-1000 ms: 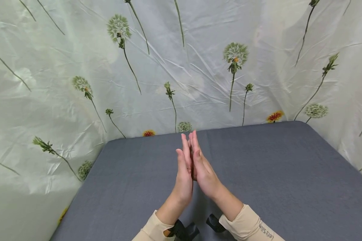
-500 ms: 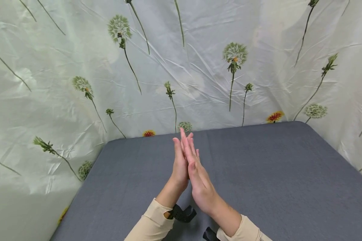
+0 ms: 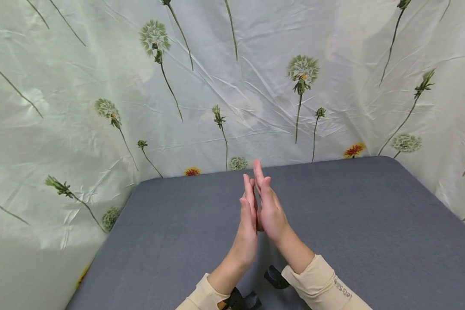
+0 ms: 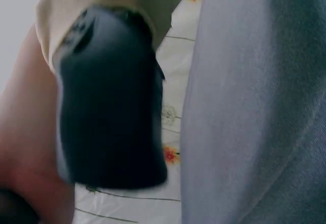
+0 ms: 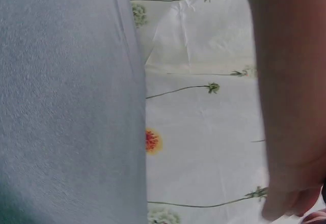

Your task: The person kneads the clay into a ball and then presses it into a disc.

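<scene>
Compared with half a second ago, the right hand [image 3: 272, 215] has slid forward along the left hand [image 3: 249, 226], which has drawn back, and the pair has shifted to the right. Both are flat, palm to palm, fingers straight and thumbs raised, above the grey cloth-covered table [image 3: 178, 224]. Dark lettering [image 3: 342, 287] runs along the cream right sleeve [image 3: 315, 280], too small and skewed to read surely. Black wrist devices [image 3: 276, 277] show at both cuffs. The left wrist view brings one device up close, filling much of the picture, though which arm wears it I cannot tell; the right wrist view gives the backdrop's printed dandelions [image 5: 213, 87] and red-and-yellow flower [image 5: 152, 141] nearer, beside a blurred, partial hand.
</scene>
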`<state>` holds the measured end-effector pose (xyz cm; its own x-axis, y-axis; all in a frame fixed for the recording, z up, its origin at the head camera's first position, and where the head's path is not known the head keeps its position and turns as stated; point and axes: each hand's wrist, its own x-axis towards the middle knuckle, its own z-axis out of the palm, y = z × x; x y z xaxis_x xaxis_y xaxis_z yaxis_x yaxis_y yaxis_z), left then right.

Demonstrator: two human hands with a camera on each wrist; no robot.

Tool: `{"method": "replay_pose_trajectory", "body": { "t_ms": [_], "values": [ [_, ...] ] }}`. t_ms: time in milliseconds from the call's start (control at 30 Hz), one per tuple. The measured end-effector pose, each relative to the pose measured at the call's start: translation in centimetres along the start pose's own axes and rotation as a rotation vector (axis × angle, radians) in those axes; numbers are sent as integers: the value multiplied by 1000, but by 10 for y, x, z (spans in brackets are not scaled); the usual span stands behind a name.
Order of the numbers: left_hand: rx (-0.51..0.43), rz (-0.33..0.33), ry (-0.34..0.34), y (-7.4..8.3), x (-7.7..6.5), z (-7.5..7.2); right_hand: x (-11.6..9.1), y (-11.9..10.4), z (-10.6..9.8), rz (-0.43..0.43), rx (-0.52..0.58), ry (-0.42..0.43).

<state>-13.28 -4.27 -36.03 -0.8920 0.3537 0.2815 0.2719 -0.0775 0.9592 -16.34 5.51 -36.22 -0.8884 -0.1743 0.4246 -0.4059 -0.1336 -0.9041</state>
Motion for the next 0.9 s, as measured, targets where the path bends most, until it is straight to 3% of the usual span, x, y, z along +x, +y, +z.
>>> {"method": "replay_pose_trajectory", "body": {
  "t_ms": [133,367,500,600,733,900],
  "values": [
    [43,56,50,-1,2,0,1,6,1,74,72,-23],
    [133,160,147,-1,20,-14,-12,13,15,94,90,-80],
    [110,128,151,-1,35,-24,-23,11,22,101,68,-68],
    [72,60,127,-3,41,-29,-28,5,26,73,33,-46],
    [8,-7,82,-10,38,-29,-28,-4,26,-17,-52,-9],
    [-35,35,16,-16,28,-19,-17,-12,19,-130,-138,13]
  ]
}}
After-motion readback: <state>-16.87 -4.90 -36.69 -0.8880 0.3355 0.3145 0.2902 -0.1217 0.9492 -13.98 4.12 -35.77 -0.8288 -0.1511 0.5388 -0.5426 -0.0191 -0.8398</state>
